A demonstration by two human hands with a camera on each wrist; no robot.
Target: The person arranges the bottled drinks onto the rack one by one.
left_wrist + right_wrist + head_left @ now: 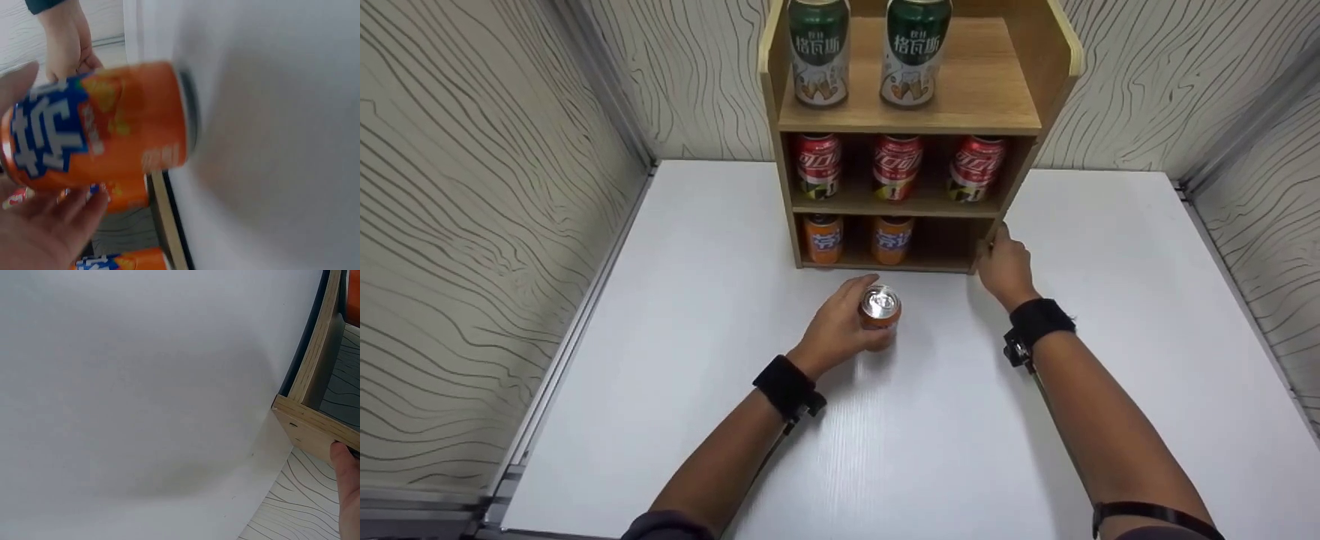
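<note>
My left hand (pixel 834 330) holds an orange soda can (pixel 877 321) upright in front of the small wooden shelf (pixel 990 82). Its thumb and fingers go round the can's side, leaving the silver top bare. Up close in the left wrist view, the can (pixel 129 124) shows blue and white lettering, its base right by the white surface. Over at the shelf's lower right, my right hand (pixel 1009 268) grips the side panel. The right wrist view catches one fingertip (pixel 340 453) on that panel's front edge.
Two orange cans (pixel 892 244) stand on the bottom level, left and middle. Above them are three red cola cans (pixel 898 166), and two green-and-white cans (pixel 915 56) stand on top. The shelf stands on a white table (pixel 697 300), with wood-patterned walls (pixel 690 82) around it.
</note>
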